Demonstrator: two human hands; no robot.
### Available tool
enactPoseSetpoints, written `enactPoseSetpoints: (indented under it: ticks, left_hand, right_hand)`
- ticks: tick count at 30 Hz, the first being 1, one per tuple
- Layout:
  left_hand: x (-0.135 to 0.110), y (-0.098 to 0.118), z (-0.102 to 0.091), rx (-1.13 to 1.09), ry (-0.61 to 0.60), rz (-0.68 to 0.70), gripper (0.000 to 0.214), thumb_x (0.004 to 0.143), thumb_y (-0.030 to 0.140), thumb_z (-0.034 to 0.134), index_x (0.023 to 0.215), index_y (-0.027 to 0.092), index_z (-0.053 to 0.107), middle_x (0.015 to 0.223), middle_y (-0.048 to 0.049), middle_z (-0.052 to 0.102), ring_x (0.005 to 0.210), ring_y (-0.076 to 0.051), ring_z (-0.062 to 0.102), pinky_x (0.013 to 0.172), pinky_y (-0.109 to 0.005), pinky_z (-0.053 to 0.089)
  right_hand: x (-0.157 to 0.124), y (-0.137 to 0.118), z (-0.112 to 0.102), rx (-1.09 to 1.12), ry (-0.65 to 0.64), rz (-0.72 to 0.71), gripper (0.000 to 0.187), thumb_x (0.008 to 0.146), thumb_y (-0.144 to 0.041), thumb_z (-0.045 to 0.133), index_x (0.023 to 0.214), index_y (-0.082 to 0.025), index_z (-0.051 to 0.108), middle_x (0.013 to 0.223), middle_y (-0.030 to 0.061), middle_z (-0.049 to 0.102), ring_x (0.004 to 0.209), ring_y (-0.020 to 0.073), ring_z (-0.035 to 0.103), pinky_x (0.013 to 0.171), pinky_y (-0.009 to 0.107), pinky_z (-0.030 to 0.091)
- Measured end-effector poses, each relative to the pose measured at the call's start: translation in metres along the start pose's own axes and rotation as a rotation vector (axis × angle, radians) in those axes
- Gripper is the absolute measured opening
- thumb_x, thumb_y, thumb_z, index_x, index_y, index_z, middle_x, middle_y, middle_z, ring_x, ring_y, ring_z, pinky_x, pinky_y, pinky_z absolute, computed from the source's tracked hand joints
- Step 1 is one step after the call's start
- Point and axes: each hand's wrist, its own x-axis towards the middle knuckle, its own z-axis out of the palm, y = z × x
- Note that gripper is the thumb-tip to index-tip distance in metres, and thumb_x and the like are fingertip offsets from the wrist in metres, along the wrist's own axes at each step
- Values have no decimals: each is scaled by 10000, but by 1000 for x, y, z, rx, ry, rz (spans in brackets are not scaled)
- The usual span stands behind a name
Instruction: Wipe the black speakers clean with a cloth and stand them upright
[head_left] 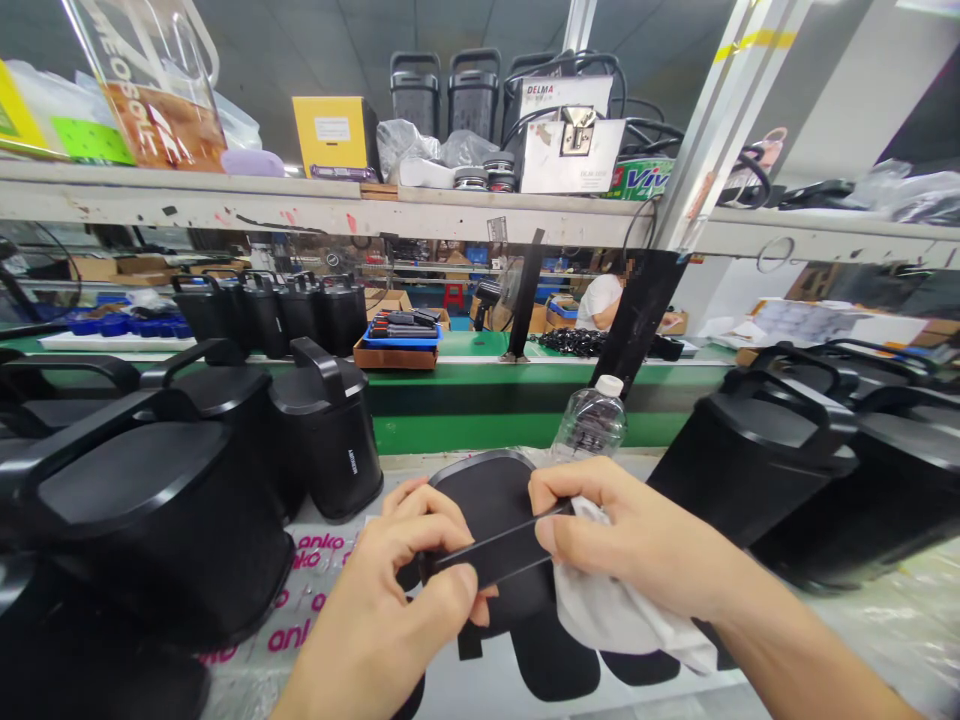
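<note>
A black rounded device (pixel 480 490) stands in front of me, seen from above, with a flat carry handle (pixel 510 553) across its top. My left hand (pixel 409 590) grips the left end of this handle, thumb on top and fingers around the far side. At the handle's right end, my right hand (pixel 622 530) pinches with thumb and forefinger. A white cloth (pixel 607 610) hangs from under my right hand, apparently tucked in its palm. Below lies a white sheet (pixel 487 690) bearing black rounded patches (pixel 555 660).
Similar black handled devices crowd the left (pixel 142 510) and right (pixel 757 450). A clear bottle (pixel 592 420) with a white cap stands behind my right hand. Beyond run a green conveyor (pixel 465 400) and an overhead shelf (pixel 300 205). A person (pixel 600 303) sits farther back.
</note>
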Motion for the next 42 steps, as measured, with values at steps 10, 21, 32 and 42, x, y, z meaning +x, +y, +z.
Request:
enactPoseSetpoints:
  ticks: [10,21,32,42]
  left_hand:
    - [1,10,-3,-26,-76,-146,260,749,286,505,577,233,692,755,-39,595,907,-245,549,925,-392,391]
    - [1,15,0,9,25,-198,243,712,310,540,500,230,628,735,-42,584,916,-257,546,853,-374,412]
    - [2,14,0,110,-32,-224,238,743,337,553,571,220,437,768,-11,530,963,-250,504,832,-351,376]
    - [4,15,5,165,10,-238,249,715,342,544,581,219,374,773,-9,509,938,-244,501,776,-325,392]
  right_hand:
    - [0,1,0,51,-24,-14,168,745,-160,533,591,-188,471,583,-84,423,572,69,356,545,213,287]
    - [0,-1,2,15,-3,10,161,725,-201,526,580,-196,456,569,-78,404,585,87,348,549,233,275]
    - [1,0,4,-45,32,-26,152,719,-196,502,579,-197,444,568,-74,398,587,92,344,549,247,260]
    - [2,-2,7,-81,70,-60,167,740,-225,508,588,-198,445,586,-66,406,624,104,369,575,243,278]
